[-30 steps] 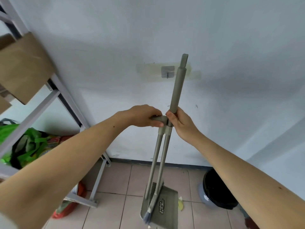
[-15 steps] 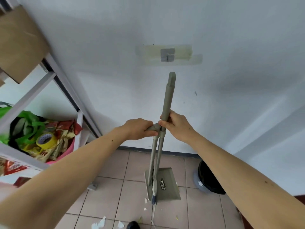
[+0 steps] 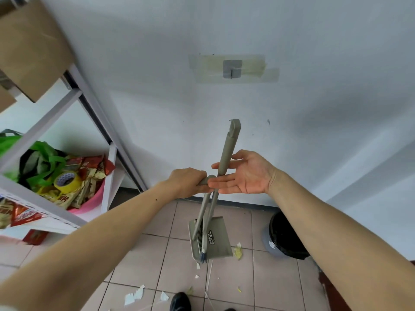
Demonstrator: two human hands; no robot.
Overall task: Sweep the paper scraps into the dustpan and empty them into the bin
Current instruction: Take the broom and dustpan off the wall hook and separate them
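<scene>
My left hand (image 3: 187,181) is clamped around the short grey plastic dustpan handle (image 3: 205,180) at frame centre; my right hand (image 3: 244,173) is spread flat, fingers apart, against the long grey broom handle (image 3: 229,149); the grey plastic dustpan (image 3: 215,239) hangs below centre; white paper scraps (image 3: 134,296) lie bottom centre; the black-lined bin (image 3: 284,236) stands lower right.

This looks like a storage corner of a home or small back room: a plain white wall (image 3: 314,108) carries a stick-on hook (image 3: 232,68) held under tape, above a tiled floor (image 3: 258,277). Left of the hook stands a white metal shelf rack (image 3: 74,102) with cardboard boxes (image 3: 31,48), a pink basin (image 3: 94,203) stuffed with snack packets, and a tape roll (image 3: 66,181). Below and right of the hook, a bin (image 3: 285,236) lined with a black bag sits against the wall.
</scene>
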